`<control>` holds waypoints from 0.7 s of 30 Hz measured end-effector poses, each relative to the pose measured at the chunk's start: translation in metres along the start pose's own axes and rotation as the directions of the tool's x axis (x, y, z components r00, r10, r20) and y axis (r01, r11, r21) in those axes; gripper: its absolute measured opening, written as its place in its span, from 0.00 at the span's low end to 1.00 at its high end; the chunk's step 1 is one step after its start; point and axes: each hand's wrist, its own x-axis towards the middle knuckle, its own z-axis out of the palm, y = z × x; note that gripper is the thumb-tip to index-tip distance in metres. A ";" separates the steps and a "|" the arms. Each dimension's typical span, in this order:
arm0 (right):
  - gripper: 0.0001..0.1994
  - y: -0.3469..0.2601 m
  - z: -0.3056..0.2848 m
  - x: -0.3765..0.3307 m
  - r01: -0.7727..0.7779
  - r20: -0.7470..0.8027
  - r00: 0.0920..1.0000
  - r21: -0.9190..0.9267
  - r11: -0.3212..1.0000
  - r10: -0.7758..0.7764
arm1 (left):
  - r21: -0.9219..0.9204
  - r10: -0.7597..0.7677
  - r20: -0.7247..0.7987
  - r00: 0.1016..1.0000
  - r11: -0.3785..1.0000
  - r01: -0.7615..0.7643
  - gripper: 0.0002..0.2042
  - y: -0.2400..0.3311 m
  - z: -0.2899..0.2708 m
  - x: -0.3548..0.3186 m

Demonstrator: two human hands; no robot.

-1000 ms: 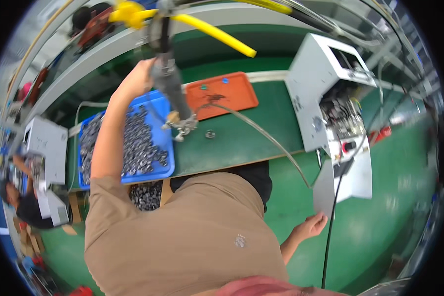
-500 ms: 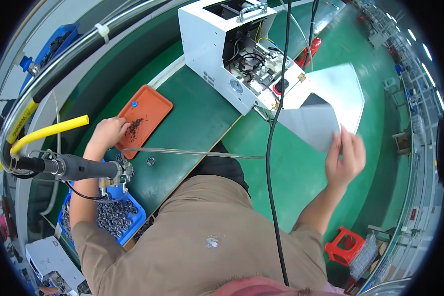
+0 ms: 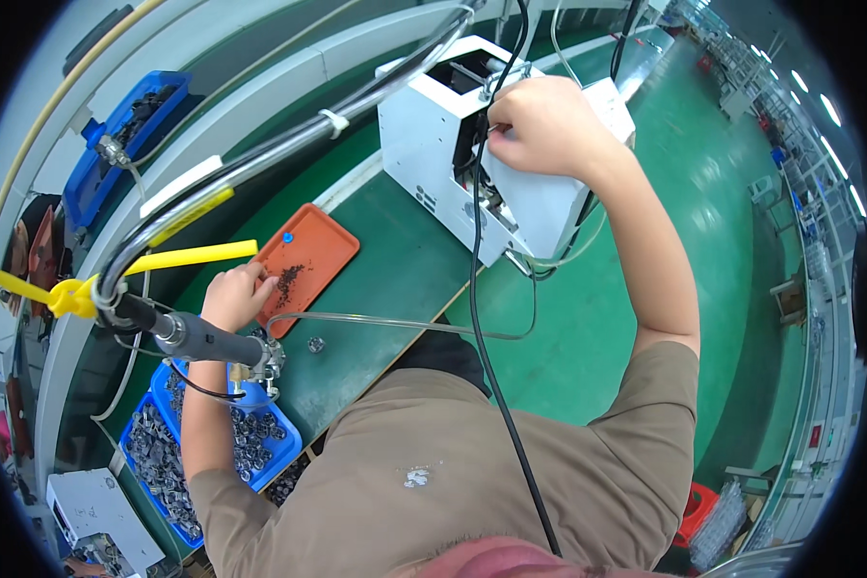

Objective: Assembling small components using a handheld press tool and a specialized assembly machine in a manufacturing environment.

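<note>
My right hand (image 3: 546,125) reaches up to the white boxy machine (image 3: 424,154), its fingers closed at the edge of the swung-in white cover panel (image 3: 539,207). The panel hides most of the wiring and metal parts inside; a gap on its left shows some of them. At the left, my left hand (image 3: 235,297) rests at the near edge of an orange tray (image 3: 329,252). Its fingers are curled beside a scatter of tiny dark pieces (image 3: 288,281), and what they pinch, if anything, is too small to make out. A small blue piece (image 3: 287,238) lies farther up the tray.
A grey hand tool (image 3: 207,339) on a cable hangs over my left forearm. Blue bins (image 3: 284,453) of small metal parts stand below it. One loose metal part (image 3: 316,344) lies on the green table (image 3: 395,260). A black cable (image 3: 491,385) crosses in front of me.
My right hand has carried the cover panel up and left, from swung wide out to over the machine's opening. The left hand stays by the tray; its fingers have drawn slightly back from the dark pieces.
</note>
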 end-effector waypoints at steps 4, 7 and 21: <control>0.08 -0.006 0.006 0.008 0.088 -0.105 0.991 0.068 0.994 -0.081 | -0.142 -0.033 -0.038 0.999 0.990 0.027 0.15 0.000 -0.021 -0.031; 0.07 -0.008 0.001 -0.012 0.137 -0.278 0.955 0.110 0.984 -0.102 | -0.249 0.020 -0.075 0.997 0.968 -0.038 0.15 -0.009 -0.018 -0.041; 0.15 0.030 -0.013 -0.079 -0.465 0.067 0.883 0.269 0.843 0.465 | -0.466 -0.140 -0.232 0.963 0.885 0.016 0.10 -0.011 -0.023 -0.073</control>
